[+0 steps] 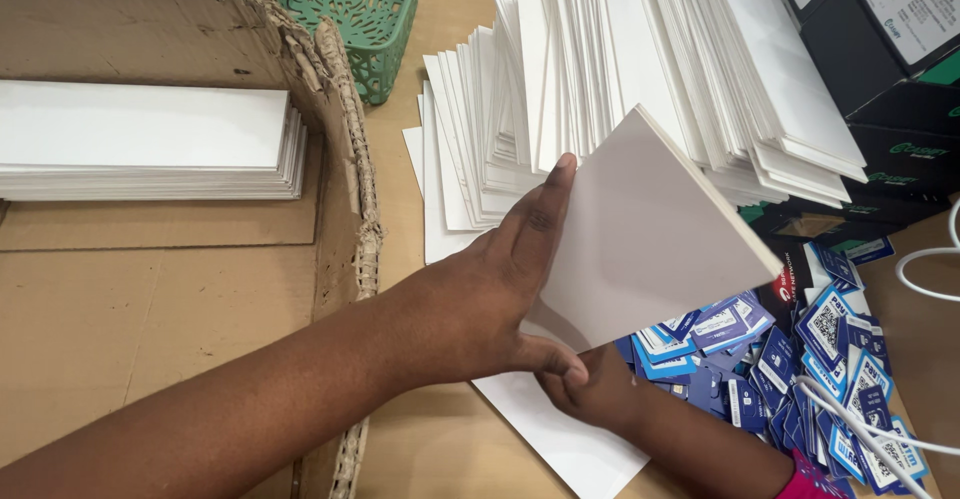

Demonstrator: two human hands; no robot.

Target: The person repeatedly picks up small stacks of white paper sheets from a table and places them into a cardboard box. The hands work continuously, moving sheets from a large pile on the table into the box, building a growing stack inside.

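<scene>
White card bundle (650, 229): plain, blank, rectangular, thick squared edge, tilted above bench (440, 439). Left hand (500, 289) flat against its face, thumb under; right hand (590, 389) clamped on lower corner. Blue tags (800, 359) beside.

Thin white card stack (655, 229), tilted, midair

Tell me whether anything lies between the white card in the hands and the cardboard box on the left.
Nothing visible does. Both hands, left and right, hold the white card; only bare table and the torn wall of the cardboard box separate them.
</scene>
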